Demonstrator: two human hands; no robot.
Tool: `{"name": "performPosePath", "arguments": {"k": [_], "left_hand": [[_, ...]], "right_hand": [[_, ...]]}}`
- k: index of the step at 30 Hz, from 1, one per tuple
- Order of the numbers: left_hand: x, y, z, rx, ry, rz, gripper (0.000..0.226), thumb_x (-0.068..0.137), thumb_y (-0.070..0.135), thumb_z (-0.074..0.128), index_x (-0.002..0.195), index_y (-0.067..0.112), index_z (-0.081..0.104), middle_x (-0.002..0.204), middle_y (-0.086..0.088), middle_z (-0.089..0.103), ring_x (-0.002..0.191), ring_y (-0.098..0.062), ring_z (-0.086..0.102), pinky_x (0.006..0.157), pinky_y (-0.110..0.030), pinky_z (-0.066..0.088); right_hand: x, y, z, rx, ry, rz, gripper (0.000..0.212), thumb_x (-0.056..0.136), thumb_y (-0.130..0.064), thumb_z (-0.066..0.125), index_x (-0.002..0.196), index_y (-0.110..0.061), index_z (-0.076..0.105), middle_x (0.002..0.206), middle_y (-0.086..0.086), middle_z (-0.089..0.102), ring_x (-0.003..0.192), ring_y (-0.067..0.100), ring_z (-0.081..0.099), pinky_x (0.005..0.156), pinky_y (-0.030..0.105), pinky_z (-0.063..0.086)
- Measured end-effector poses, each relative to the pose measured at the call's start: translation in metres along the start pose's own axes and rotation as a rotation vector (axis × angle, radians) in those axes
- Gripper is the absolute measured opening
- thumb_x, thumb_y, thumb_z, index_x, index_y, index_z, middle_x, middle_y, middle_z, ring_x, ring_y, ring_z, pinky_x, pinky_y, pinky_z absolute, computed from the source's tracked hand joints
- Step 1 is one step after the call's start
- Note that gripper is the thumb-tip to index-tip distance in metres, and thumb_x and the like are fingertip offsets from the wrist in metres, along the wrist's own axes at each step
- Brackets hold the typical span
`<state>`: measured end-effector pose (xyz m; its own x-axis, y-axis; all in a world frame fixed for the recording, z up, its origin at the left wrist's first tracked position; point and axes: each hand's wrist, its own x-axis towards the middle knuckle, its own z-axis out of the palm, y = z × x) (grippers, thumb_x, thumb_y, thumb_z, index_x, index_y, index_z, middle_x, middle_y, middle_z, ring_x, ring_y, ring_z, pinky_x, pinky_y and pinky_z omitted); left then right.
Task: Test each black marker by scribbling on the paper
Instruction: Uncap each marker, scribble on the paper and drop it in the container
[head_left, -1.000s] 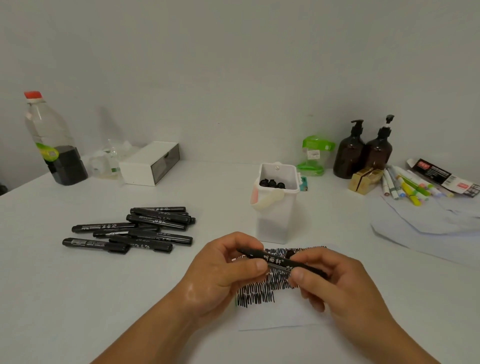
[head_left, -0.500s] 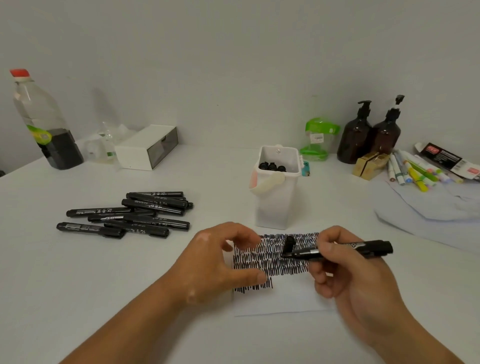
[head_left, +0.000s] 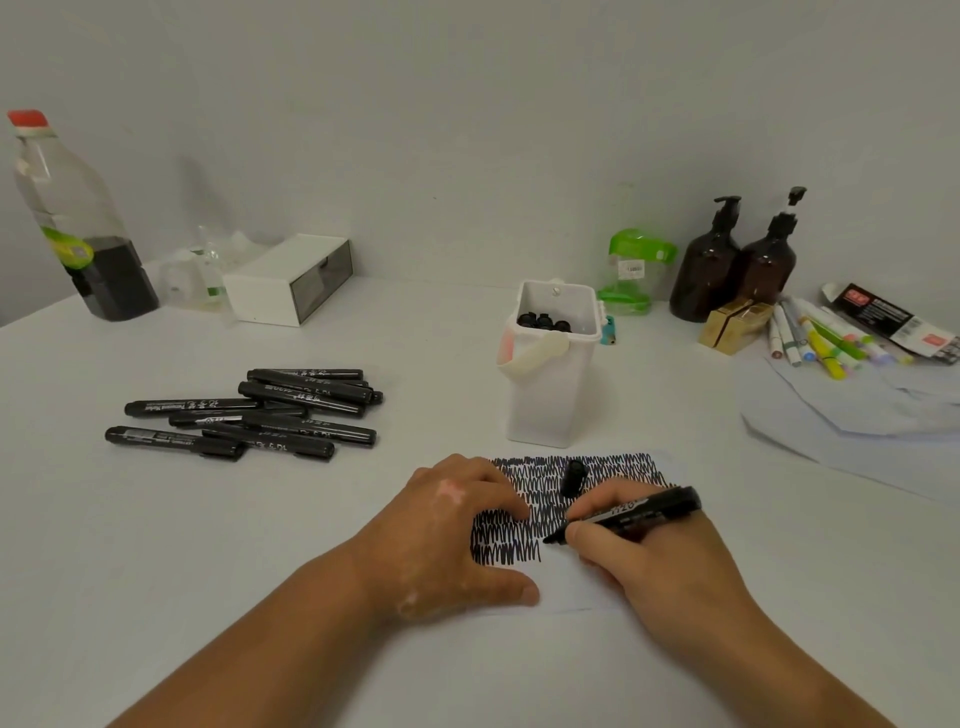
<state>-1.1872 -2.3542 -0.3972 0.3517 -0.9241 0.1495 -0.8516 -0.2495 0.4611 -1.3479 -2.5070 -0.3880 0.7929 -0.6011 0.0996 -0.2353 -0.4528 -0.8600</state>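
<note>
Since half a second ago my right hand (head_left: 660, 561) has come down. The marker (head_left: 639, 512), which was lifted clear of the paper (head_left: 576, 587), now has its tip on the sheet, right at the end of the lowest row of scribbles. My left hand (head_left: 457, 540) has settled too. It was hovering with bent fingers and now lies spread on the left part of the paper, thumb stretched near the lower edge and fingertips on the inked rows, holding nothing.

My right grip is closed round the marker. Thumb and forefinger pinch the barrel just behind the tip, and the other fingers are tucked below. The tip points left, out of the grip, and the rest of the barrel runs up and to the right over my knuckles, its back end sticking out past the hand.

The marker's cap (head_left: 573, 477) lies loose on the scribbles just beyond my right fingers. The paper lies flat on the white surface (head_left: 208, 545) straight in front of me, with black zigzag rows filling its far part.

Just behind the sheet stands a white tub (head_left: 550, 384) with dark marker ends showing inside. A pile of black markers (head_left: 260, 410), all capped, lies well off to the left, apart from both hands.
</note>
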Motion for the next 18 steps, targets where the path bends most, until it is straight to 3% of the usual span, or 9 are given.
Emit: {"name": "performPosePath", "arguments": {"k": [8,11,18], "left_hand": [[0.0007,-0.0008,0.0006,0.020,-0.009,0.009,0.069,0.065,0.076,0.071,0.124,0.040,0.062,0.123,0.027,0.051,0.116,0.005,0.039,0.103,-0.024,0.035],[0.0004,-0.0011,0.0007,0.025,-0.010,0.013,0.070,0.066,0.076,0.070,0.125,0.040,0.062,0.124,0.027,0.051,0.116,0.006,0.039,0.102,-0.023,0.035],[0.0014,-0.0018,0.0013,0.034,-0.013,0.018,0.069,0.065,0.077,0.069,0.123,0.040,0.063,0.122,0.027,0.051,0.115,0.005,0.041,0.102,-0.025,0.036]], "right_hand": [[0.0006,0.0010,0.0024,-0.057,0.003,-0.007,0.012,0.074,-0.032,0.081,0.081,-0.039,0.075,0.070,-0.016,0.071,0.065,0.001,0.061,0.056,0.009,0.043],[0.0005,0.0009,0.0012,-0.073,-0.038,-0.003,0.016,0.064,-0.042,0.074,0.080,-0.039,0.075,0.070,-0.016,0.071,0.063,0.000,0.060,0.055,0.008,0.042],[0.0021,0.0035,0.0023,-0.078,0.001,0.006,0.011,0.076,-0.026,0.078,0.081,-0.035,0.074,0.066,-0.014,0.069,0.057,0.002,0.057,0.052,0.011,0.041]]}}
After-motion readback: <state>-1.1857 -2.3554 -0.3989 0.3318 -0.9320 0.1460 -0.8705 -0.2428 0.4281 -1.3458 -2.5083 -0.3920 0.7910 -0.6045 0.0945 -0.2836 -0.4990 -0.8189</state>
